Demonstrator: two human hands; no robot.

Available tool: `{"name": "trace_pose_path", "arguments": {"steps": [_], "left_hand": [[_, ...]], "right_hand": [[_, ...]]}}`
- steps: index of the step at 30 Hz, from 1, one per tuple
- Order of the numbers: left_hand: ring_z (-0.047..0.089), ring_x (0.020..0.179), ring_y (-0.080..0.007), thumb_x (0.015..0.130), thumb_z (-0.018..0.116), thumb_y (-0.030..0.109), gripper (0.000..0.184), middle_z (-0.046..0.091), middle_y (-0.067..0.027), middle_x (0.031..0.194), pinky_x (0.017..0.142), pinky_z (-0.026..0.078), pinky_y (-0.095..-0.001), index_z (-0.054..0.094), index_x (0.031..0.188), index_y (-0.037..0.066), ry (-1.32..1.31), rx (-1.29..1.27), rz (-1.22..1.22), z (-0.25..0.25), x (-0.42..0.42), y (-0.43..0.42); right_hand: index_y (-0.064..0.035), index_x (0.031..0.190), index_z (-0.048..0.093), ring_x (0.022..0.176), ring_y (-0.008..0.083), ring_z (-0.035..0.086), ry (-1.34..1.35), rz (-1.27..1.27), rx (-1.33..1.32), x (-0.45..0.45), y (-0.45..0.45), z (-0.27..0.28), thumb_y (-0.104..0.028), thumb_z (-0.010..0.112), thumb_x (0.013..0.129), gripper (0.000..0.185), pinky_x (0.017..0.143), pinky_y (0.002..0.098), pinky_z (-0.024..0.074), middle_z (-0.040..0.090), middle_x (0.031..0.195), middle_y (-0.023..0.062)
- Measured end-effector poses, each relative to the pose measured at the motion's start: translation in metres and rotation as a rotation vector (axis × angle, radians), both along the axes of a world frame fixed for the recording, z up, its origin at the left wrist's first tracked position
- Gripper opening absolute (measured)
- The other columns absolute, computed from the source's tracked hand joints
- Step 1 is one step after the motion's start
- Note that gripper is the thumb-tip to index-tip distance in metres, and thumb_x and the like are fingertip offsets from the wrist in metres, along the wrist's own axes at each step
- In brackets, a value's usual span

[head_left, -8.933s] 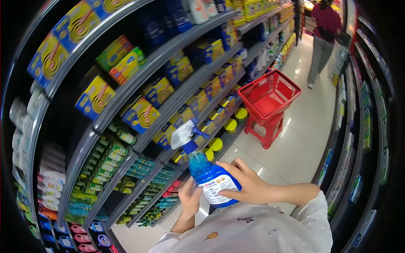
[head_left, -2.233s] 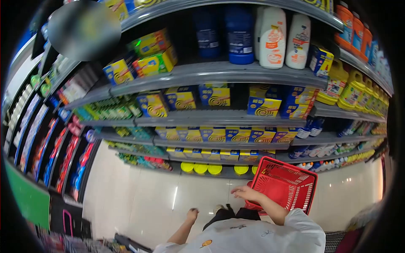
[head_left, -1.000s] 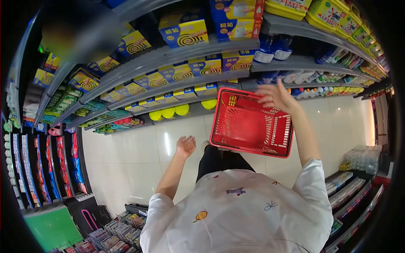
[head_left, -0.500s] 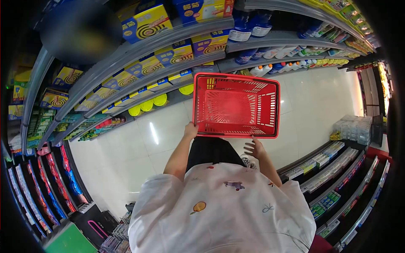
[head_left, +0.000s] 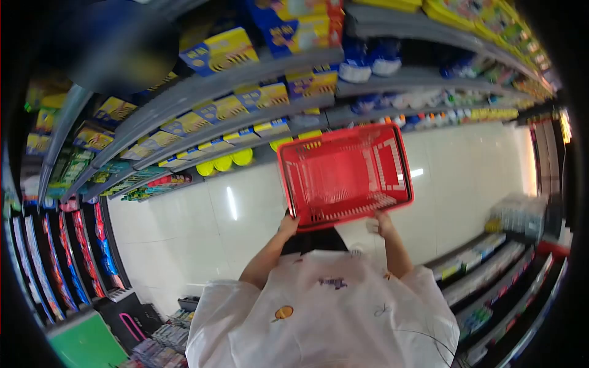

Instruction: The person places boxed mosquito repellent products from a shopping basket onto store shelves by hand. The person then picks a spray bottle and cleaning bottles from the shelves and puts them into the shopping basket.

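A red plastic basket (head_left: pixel 343 175) is in front of my body, its inside bare and its right side tilted up a little. At its near left corner, my left hand (head_left: pixel 288 224) is closed round the rim. My right hand (head_left: pixel 381 224) is at the near rim towards the right, with its fingers bent against the edge. Blur hides some of the finger detail. Below both hands is my white printed shirt, with dark trousers partly hidden under the basket.
Beyond the basket, shelves (head_left: pixel 245 113) hold blue-yellow boxes (head_left: pixel 221 52), yellow-lidded tubs (head_left: pixel 243 157) and bottles. Racks of red and blue packs (head_left: pixel 86 251) stand left. Low shelves (head_left: pixel 485 270) run along the right, near stacked clear containers (head_left: pixel 518 214). Pale tiled floor (head_left: pixel 202 227) lies between.
The basket has tilted and shifted slightly lower in view. My right hand, spread below the near rim half a second ago, has closed in at the rim. The blue spray bottle seen earliest is out of view.
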State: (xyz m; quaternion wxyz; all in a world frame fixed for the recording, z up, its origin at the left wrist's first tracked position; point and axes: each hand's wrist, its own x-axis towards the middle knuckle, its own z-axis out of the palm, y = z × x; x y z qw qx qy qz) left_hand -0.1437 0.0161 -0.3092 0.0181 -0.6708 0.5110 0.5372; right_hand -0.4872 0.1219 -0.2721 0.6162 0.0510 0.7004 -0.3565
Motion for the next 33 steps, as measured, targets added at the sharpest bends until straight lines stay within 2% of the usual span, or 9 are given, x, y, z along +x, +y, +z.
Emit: {"name": "trace_pose_path", "arguments": {"steps": [5, 8, 9, 14, 19, 23, 27, 29, 33], "left_hand": [[0.059, 0.099, -0.0354, 0.079, 0.060, 0.046, 0.063, 0.061, -0.0262, 0.102, 0.086, 0.045, -0.0379, 0.054, 0.110, -0.008, -0.050, -0.093, -0.175, 0.057, 0.010, -0.036], [0.054, 0.109, -0.0293, 0.084, 0.059, 0.042, 0.064, 0.055, -0.0229, 0.119, 0.092, 0.042, -0.0359, 0.045, 0.124, -0.005, 0.168, -0.008, -0.239, 0.118, 0.027, -0.094], [0.054, 0.109, -0.0278, 0.086, 0.057, 0.038, 0.058, 0.055, -0.0199, 0.119, 0.092, 0.042, -0.0351, 0.045, 0.125, -0.004, 0.179, -0.234, -0.290, 0.147, 0.033, -0.115], [0.053, 0.103, -0.0158, 0.090, 0.052, 0.015, 0.034, 0.056, -0.0093, 0.115, 0.088, 0.043, -0.0303, 0.050, 0.122, 0.003, 0.481, -0.886, -0.206, 0.394, 0.027, -0.214], [0.053, 0.103, -0.0146, 0.087, 0.054, 0.009, 0.039, 0.052, -0.0077, 0.119, 0.082, 0.043, -0.0257, 0.047, 0.126, 0.006, 0.609, -1.382, -0.164, 0.555, 0.024, -0.275], [0.059, 0.100, -0.0189, 0.085, 0.058, 0.013, 0.045, 0.047, -0.0148, 0.126, 0.076, 0.047, -0.0267, 0.044, 0.127, 0.002, 0.449, -1.634, -0.191, 0.603, 0.022, -0.300], [0.065, 0.078, -0.0183, 0.083, 0.061, 0.016, 0.049, 0.054, -0.0203, 0.119, 0.064, 0.050, -0.0286, 0.045, 0.124, -0.004, 0.288, -1.795, -0.191, 0.610, 0.020, -0.326], [0.064, 0.062, -0.0195, 0.082, 0.062, 0.015, 0.051, 0.061, -0.0224, 0.105, 0.059, 0.050, -0.0290, 0.043, 0.123, -0.009, 0.306, -1.739, -0.201, 0.602, 0.017, -0.337], [0.065, 0.061, -0.0236, 0.082, 0.061, 0.011, 0.050, 0.063, -0.0231, 0.095, 0.058, 0.049, -0.0311, 0.042, 0.124, -0.009, 0.221, -1.761, -0.175, 0.588, 0.014, -0.342]], "right_hand": [[-0.0009, 0.112, 0.052, 0.080, 0.0229, 0.063, -0.201, 0.681, -0.024, -0.014, -0.057, 0.084, -0.061, 0.048, 0.083, 0.067, 0.064, 0.0344, 0.0520, 0.063, 0.101, 0.0166], [-0.0016, 0.118, 0.053, 0.085, 0.0178, 0.061, 0.113, 0.860, -0.422, -0.037, -0.144, 0.198, -0.057, 0.044, 0.087, 0.064, 0.072, 0.0364, 0.0505, 0.063, 0.104, 0.0121], [-0.0027, 0.119, 0.053, 0.092, 0.0161, 0.059, 0.259, 0.802, -0.641, -0.036, -0.172, 0.239, -0.056, 0.046, 0.086, 0.064, 0.077, 0.0347, 0.0483, 0.061, 0.110, 0.0100], [-0.0029, 0.127, 0.046, 0.098, 0.0188, 0.057, 0.116, 0.865, -1.347, 0.032, -0.275, 0.450, -0.058, 0.038, 0.089, 0.068, 0.084, 0.0317, 0.0451, 0.054, 0.121, 0.0129], [-0.0087, 0.135, 0.039, 0.101, 0.0194, 0.056, 0.441, 0.906, -1.439, 0.118, -0.338, 0.565, -0.055, 0.026, 0.093, 0.064, 0.084, 0.0323, 0.0461, 0.046, 0.130, 0.0134], [-0.0182, 0.140, 0.032, 0.100, 0.0217, 0.058, 0.616, 0.697, -1.577, 0.157, -0.372, 0.592, -0.051, 0.035, 0.092, 0.058, 0.080, 0.0284, 0.0482, 0.036, 0.137, 0.0177], [-0.0067, 0.140, 0.029, 0.090, 0.0203, 0.060, 0.645, 0.647, -1.453, 0.175, -0.391, 0.598, -0.061, 0.043, 0.086, 0.078, 0.071, 0.0279, 0.0503, 0.035, 0.136, 0.0207], [0.0025, 0.131, 0.035, 0.082, 0.0180, 0.061, 0.702, 0.698, -1.385, 0.174, -0.404, 0.596, -0.057, 0.054, 0.081, 0.081, 0.063, 0.0288, 0.0514, 0.048, 0.119, 0.0200], [0.0066, 0.106, 0.047, 0.068, 0.0185, 0.062, 0.940, 0.732, -1.227, 0.178, -0.432, 0.570, -0.041, 0.065, 0.080, 0.057, 0.050, 0.0295, 0.0516, 0.057, 0.085, 0.0137]]}}
